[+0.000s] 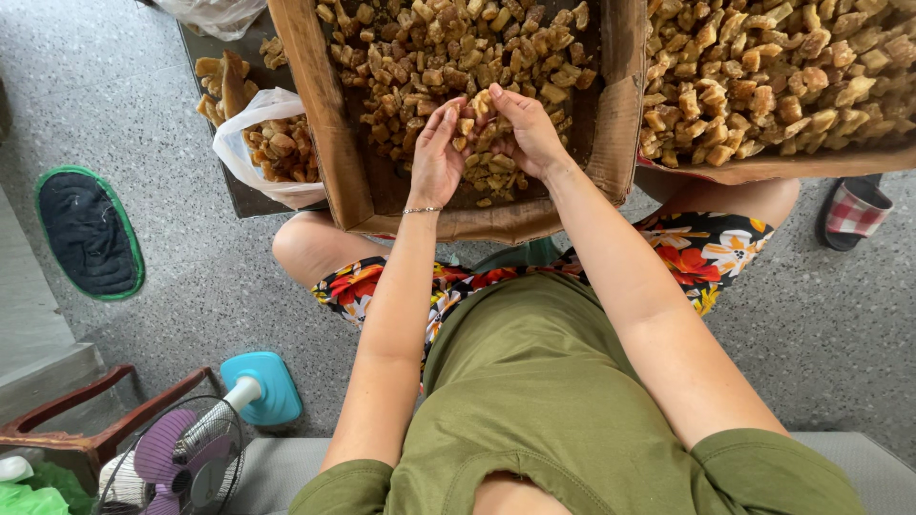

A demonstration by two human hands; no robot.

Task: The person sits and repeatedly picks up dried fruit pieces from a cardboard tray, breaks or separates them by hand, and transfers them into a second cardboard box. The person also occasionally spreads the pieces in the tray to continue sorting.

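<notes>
A cardboard box (320, 114) rests in front of my knees, holding many brown, lumpy dried chunks (429, 48). My left hand (434, 157) and my right hand (527, 133) are cupped together inside it, lifting a handful of the chunks (477, 119). Fingers of both hands curl around the pile. A thin bracelet circles my left wrist.
A second cardboard box (811, 164) full of the same chunks stands to the right. A white plastic bag (248, 143) with chunks lies on a dark tray at left. A dark mat (88, 234), a small fan (181, 458), a wooden chair frame and a checked slipper (854, 210) sit on the speckled floor.
</notes>
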